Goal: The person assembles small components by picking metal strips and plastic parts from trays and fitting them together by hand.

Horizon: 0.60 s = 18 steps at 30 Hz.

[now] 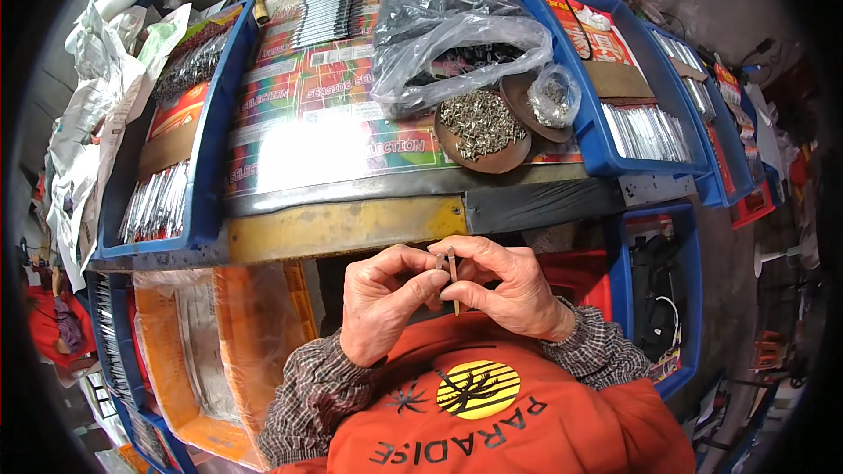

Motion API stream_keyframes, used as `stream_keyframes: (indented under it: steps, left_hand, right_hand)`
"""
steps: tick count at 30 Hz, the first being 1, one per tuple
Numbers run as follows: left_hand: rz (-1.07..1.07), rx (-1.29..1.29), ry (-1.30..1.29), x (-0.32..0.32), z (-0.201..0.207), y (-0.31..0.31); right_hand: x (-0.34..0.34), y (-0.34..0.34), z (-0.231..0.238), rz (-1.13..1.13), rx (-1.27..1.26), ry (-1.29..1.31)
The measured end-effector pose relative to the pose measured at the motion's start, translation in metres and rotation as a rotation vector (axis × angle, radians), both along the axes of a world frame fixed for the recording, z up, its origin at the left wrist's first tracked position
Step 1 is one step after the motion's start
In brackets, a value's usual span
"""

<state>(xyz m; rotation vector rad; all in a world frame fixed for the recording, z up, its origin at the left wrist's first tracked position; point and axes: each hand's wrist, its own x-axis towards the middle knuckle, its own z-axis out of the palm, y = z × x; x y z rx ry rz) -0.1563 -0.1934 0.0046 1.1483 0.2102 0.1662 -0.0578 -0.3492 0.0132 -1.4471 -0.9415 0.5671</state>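
My left hand (378,303) and my right hand (518,290) meet in front of the table edge, fingertips almost touching. Between the right thumb and fingers stands a thin, narrow metal strip (453,270), roughly upright. The left thumb and forefinger are pinched together right beside it; a small piece seems to be in them, mostly hidden by the fingertips. Beyond the hands, a round brown dish (492,164) bears a heap of small metal parts (479,123). Farther back, slim silver-and-black pieces (327,13) lie in a row on the table.
A clear plastic bag (404,61) with dark contents lies behind the dish, and a smaller bag (553,96) beside it. Blue trays of slim silver pieces stand left (211,175) and right (606,140). An orange crate (237,342) sits below the table's left edge.
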Motion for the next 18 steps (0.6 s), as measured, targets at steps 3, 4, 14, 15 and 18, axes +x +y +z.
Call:
stream_keyframes:
  steps: [3, 4, 14, 15, 18]
  left_hand:
    - [-0.009, -0.022, -0.008, -0.001, -0.004, 0.0]
    - [-0.005, -0.027, -0.006, -0.001, -0.004, 0.0]
    - [0.024, -0.083, -0.024, -0.002, -0.014, -0.004]
    - [0.03, -0.088, -0.032, -0.002, -0.014, -0.004]
    - [0.034, -0.099, -0.036, -0.002, -0.016, -0.005]
  right_hand:
    - [-0.004, 0.002, -0.004, -0.023, -0.021, -0.01]
    - [-0.006, 0.002, -0.005, -0.019, -0.026, -0.008]
    - [-0.009, 0.004, -0.007, -0.073, -0.067, -0.066]
    - [-0.009, 0.004, -0.006, -0.073, -0.073, -0.058]
    - [-0.009, 0.004, -0.005, -0.082, -0.094, -0.08]
